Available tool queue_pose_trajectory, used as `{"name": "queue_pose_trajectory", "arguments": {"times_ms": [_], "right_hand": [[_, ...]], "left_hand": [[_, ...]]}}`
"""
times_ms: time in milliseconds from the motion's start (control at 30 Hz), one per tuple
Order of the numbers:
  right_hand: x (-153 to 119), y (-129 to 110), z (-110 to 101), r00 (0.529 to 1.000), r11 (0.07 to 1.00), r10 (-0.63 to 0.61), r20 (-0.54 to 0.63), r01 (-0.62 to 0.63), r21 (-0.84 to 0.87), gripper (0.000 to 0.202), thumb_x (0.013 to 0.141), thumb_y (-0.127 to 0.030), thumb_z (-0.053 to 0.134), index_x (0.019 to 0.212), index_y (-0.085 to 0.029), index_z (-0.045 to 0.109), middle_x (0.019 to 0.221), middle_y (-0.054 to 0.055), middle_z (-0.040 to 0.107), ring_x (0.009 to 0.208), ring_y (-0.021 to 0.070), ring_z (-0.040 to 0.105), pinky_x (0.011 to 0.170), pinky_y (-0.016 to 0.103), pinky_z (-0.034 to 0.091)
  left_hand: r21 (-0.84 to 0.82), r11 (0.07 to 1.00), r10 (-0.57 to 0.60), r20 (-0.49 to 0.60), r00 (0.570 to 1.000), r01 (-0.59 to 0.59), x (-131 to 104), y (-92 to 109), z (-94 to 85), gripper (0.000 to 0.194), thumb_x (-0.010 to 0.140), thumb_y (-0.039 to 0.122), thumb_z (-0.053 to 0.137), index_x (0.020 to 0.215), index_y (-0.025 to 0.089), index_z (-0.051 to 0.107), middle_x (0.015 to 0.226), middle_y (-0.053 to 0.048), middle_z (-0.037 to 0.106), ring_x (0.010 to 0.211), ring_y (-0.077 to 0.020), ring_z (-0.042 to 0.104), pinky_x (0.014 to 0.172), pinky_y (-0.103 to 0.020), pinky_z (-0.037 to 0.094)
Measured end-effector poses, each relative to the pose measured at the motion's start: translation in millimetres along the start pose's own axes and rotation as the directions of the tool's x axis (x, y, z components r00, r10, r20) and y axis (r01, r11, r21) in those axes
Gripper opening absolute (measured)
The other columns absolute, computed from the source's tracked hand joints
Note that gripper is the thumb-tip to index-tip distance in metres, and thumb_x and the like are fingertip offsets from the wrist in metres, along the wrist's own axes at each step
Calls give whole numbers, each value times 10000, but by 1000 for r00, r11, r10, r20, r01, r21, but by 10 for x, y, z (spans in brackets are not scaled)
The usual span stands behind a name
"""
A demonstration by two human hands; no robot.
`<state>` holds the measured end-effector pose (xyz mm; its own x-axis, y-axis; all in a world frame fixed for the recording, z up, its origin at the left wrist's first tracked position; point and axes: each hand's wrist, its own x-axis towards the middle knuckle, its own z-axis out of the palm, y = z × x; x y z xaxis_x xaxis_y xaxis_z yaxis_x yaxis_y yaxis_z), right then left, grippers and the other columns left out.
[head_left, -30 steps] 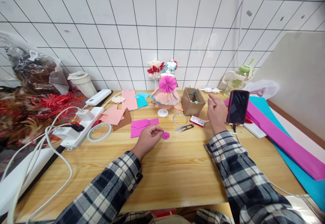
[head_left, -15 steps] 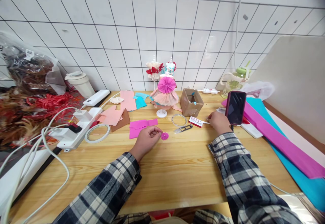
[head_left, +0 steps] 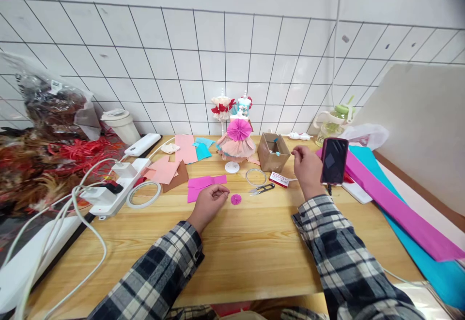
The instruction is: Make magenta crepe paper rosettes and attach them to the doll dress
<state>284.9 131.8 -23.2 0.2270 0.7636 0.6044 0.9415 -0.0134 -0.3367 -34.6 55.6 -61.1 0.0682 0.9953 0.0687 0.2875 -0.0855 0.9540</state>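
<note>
My left hand (head_left: 210, 205) rests at the table's middle, thumb and fingers pressed together; whatever is between them is too small to make out. Just right of its fingertips, a small magenta pleated paper rosette (head_left: 236, 199) lies flat. Magenta crepe paper pieces (head_left: 198, 188) lie behind that hand. My right hand (head_left: 307, 171) is raised beside a cardboard box (head_left: 272, 154), its fingers pinched, and I cannot see what they hold. Thread snips (head_left: 263, 189), a coil of wire (head_left: 255, 177) and a red-and-white card (head_left: 279, 179) lie between the hands.
Small dress forms in paper dresses (head_left: 237, 145) stand at the back. On the left are a tape roll (head_left: 159, 194), a power strip (head_left: 135, 177) with cables, and a lidded cup (head_left: 121, 126). A phone (head_left: 333, 160) stands right, near long crepe sheets (head_left: 395, 204) and a green-lidded bottle (head_left: 336, 121).
My right hand has lifted from the table near the card and moved up and slightly left, toward the box. My left hand stays by the rosette. The view has tilted slightly upward.
</note>
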Motion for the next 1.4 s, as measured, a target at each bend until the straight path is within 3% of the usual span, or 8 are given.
{"name": "queue_pose_trajectory", "arguments": {"times_ms": [233, 367, 433, 533, 567, 667, 1100, 1400], "right_hand": [[207, -267, -45, 973, 988, -154, 170, 154, 13, 346, 880, -219, 394, 1076, -200, 678, 1003, 86, 700, 884, 236, 589, 772, 343, 409], [-565, -189, -202, 995, 992, -14, -103, 27, 124, 361, 924, -307, 355, 1066, -149, 647, 979, 125, 683, 895, 243, 593, 826, 387, 416], [-1125, -145, -349, 989, 972, -145, -16, 146, 184, 327, 899, -345, 435, 1106, -173, 619, 1004, 121, 673, 925, 252, 593, 840, 397, 432], [-1735, -128, -561, 798, 877, -472, 374, 383, 289, 417, 857, -382, 530, 1258, -267, 542, 1201, 69, 619, 1107, 245, 550, 971, 400, 394], [-1827, -142, -611, 729, 867, -497, 471, 400, 296, 472, 863, -399, 518, 1322, -292, 487, 1270, 60, 581, 1168, 251, 517, 1004, 414, 373], [-1843, -233, -668, 650, 892, -449, 613, 361, 271, 565, 890, -441, 448, 1425, -294, 346, 1406, 64, 457, 1296, 267, 401, 1078, 486, 280], [-1904, -360, -535, 719, 924, -374, 585, 345, 166, 516, 898, -406, 398, 1395, -267, 412, 1440, 49, 413, 1348, 250, 323, 1119, 483, 195], [-1873, -420, -582, 705, 922, -376, 601, 348, 170, 503, 927, -405, 372, 1412, -272, 381, 1449, 43, 399, 1343, 240, 332, 1122, 472, 212]], "left_hand": [[-51, 999, -24, -62, 998, 21, 62, -77, -17, 184, 700, 329, 616, 768, 160, 645, 762, -39, 690, 712, -173, 646, 693, -285, 510], [-32, 999, -8, -59, 998, 6, 76, -90, -13, 144, 711, 291, 599, 753, 163, 651, 757, -36, 684, 691, -164, 639, 669, -276, 505], [-20, 1000, -2, -45, 999, 1, 74, -106, -10, 137, 715, 273, 583, 755, 161, 650, 747, -37, 681, 664, -159, 636, 631, -269, 504], [-9, 1000, -1, -26, 1000, 1, 66, -128, -1, 140, 732, 271, 560, 757, 163, 646, 717, -37, 675, 635, -156, 631, 599, -266, 504], [-20, 1000, -3, -21, 1000, 3, 61, -130, 3, 133, 731, 261, 558, 760, 164, 644, 725, -38, 677, 643, -156, 634, 605, -265, 505], [-35, 999, -19, 12, 1000, 19, 39, -118, 14, 117, 720, 242, 563, 759, 170, 646, 711, -32, 673, 641, -156, 628, 599, -261, 498], [-224, 973, -39, 66, 997, 52, 62, -164, -76, 149, 723, 280, 598, 773, 149, 647, 754, -56, 679, 720, -180, 633, 705, -301, 499], [-119, 988, 83, -123, 989, -98, 71, -115, -187, 174, 773, 317, 567, 802, 163, 643, 890, -82, 671, 833, -203, 630, 730, -313, 509]]}}
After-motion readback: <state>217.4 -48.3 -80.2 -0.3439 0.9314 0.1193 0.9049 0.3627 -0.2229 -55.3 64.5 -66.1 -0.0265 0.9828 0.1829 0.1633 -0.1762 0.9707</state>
